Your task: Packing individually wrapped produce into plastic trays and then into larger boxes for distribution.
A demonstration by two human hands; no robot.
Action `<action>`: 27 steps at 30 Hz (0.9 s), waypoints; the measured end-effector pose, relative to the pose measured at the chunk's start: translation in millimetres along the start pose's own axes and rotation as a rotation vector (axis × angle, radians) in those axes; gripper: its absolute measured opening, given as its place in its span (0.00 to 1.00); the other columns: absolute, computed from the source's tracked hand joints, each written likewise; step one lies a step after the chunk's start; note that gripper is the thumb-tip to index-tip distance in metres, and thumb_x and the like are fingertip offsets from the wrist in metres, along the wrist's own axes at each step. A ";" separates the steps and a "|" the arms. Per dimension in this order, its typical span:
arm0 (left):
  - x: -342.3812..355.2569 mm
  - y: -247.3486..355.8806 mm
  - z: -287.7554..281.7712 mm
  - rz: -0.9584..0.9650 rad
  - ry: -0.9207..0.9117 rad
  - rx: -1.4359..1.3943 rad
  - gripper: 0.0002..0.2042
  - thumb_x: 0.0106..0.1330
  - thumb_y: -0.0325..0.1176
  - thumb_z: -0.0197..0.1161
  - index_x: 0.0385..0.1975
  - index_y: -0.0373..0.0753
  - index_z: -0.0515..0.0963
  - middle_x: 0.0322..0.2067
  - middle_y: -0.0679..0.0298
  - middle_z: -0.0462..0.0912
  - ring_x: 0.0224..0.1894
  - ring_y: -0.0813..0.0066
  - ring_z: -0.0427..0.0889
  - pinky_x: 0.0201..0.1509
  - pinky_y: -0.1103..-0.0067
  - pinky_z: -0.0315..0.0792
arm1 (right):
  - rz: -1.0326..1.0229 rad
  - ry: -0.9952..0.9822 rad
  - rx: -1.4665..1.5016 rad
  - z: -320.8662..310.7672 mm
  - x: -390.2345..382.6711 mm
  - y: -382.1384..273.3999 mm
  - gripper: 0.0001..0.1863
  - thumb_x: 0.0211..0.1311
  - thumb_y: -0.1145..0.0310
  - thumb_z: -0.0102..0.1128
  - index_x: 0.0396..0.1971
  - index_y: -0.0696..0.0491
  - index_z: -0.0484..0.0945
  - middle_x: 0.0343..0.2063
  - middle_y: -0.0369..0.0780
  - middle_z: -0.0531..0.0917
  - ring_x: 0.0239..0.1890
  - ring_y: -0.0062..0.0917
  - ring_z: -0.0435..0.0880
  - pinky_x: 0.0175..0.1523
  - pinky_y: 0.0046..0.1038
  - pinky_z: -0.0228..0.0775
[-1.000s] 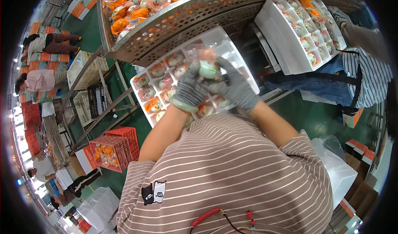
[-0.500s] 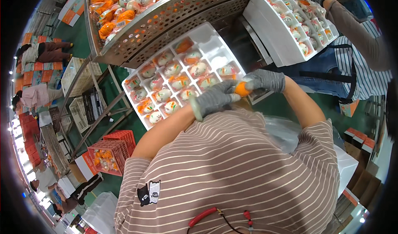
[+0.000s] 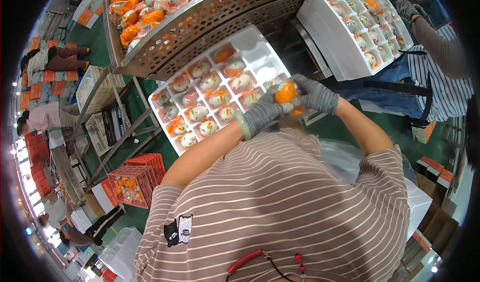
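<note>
My left hand (image 3: 264,112), in a grey knit glove, and my right hand (image 3: 319,95), gloved alike, are closed together round a wrapped egg (image 3: 286,92) whose orange side faces up. They hold it over the near right edge of a white foam tray (image 3: 261,52). Many of the tray's compartments hold eggs in clear printed wrappers, such as a white egg (image 3: 242,83) with orange and green marks. Several cells at the tray's far right corner hold nothing. My hands partly hide the cells beside them.
Beyond the tray runs a perforated metal bin (image 3: 200,29) heaped with wrapped eggs (image 3: 150,17). A second filled foam tray stands on a white foam box (image 3: 327,42) at far right, beside a co-worker's gloved hand (image 3: 407,9). Red crates (image 3: 131,184) sit at lower left.
Both hands have turned the egg, so more of its orange side shows. The right hand has shifted slightly left and its fingers point up more. The co-worker's hand has moved right.
</note>
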State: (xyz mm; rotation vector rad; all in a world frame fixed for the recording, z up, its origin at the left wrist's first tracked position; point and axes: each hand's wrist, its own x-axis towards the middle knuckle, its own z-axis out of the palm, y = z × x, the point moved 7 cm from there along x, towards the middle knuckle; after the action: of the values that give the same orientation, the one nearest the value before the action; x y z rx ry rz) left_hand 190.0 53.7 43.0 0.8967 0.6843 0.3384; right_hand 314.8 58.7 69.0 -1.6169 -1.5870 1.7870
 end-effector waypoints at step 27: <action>-8.3 6.9 8.5 0.117 0.064 1.191 0.19 0.63 0.40 0.50 0.53 0.44 0.70 0.31 0.50 0.80 0.32 0.52 0.79 0.38 0.62 0.71 | -0.145 0.040 -0.517 -5.9 13.4 32.4 0.19 0.47 0.70 0.63 0.44 0.48 0.76 0.33 0.41 0.80 0.37 0.31 0.79 0.46 0.29 0.70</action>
State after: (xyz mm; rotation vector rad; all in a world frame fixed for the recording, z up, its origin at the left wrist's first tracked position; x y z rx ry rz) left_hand 189.7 48.2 55.6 2.0658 0.8917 0.0230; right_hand 329.5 59.9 36.8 -1.6629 -2.2119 1.3283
